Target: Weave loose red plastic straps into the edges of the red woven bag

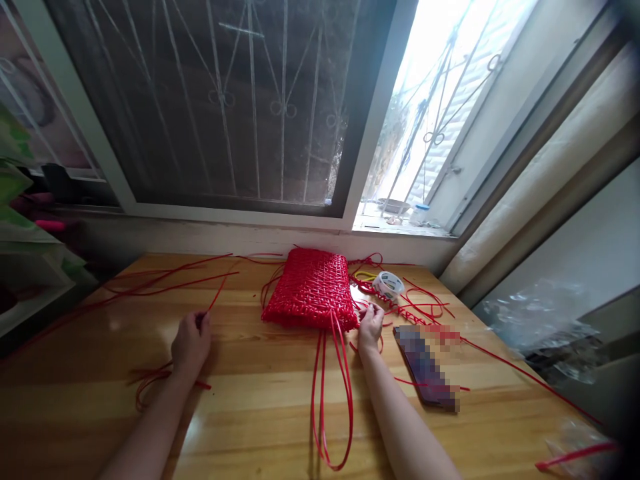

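A red woven basket [311, 289] lies on its side on the wooden table [260, 413], with long red strands [333, 393] trailing from it toward me. My left hand [191, 342] is closed around a red strand [219, 293] that runs off to the far left. My right hand [371, 325] rests at the basket's right front corner, fingers pinched on thin red strands there.
A roll of clear tape [389, 285] sits behind my right hand among tangled red strands. A dark phone [425, 367] lies to the right. Crumpled clear plastic [540, 320] is off the table's right edge. A barred window [225, 100] stands behind the table.
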Motion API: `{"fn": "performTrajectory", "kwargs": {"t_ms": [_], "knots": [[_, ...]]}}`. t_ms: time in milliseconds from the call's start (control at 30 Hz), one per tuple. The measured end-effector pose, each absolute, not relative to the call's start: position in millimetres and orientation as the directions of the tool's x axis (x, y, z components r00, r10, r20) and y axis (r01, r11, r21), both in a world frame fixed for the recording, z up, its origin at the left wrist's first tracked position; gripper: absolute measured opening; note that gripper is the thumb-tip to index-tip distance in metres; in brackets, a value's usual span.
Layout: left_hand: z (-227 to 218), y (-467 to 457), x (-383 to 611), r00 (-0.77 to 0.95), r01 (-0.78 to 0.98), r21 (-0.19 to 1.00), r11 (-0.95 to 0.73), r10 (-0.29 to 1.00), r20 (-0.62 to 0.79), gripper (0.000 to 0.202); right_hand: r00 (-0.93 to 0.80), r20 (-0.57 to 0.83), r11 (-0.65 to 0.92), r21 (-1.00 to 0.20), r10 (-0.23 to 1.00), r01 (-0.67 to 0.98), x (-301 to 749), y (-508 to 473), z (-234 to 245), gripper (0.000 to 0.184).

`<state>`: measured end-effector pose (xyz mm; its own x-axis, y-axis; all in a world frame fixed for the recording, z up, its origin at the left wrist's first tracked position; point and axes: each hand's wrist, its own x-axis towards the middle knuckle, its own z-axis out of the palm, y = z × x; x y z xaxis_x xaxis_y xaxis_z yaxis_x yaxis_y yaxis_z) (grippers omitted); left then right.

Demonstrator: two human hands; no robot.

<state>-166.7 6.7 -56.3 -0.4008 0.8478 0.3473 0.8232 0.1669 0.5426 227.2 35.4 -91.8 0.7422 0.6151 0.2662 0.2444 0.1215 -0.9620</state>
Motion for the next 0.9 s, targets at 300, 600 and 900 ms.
{"fn": "performTrajectory", "kwargs": {"t_ms": [300, 600, 900], "knots": [[-46, -1, -160, -0.221, 0.834, 0.546, -0.083, 0.855, 0.469, 0.032, 0.675, 0.264, 0.139, -0.962, 0.689, 0.234, 223, 35, -90, 0.033], [-42, -10, -156, -0.224, 0.805, 0.592, -0.046, 0.9, 0.375, 0.036, 0.653, 0.278, 0.147, -0.957, 0.705, 0.249, 224, 32, -87, 0.034], [-1, 60, -214, -0.324, 0.888, 0.42, 0.186, 0.901, 0.288, 0.042, 0.675, 0.274, 0.149, -0.96, 0.685, 0.238, 225, 30, -87, 0.031]]}}
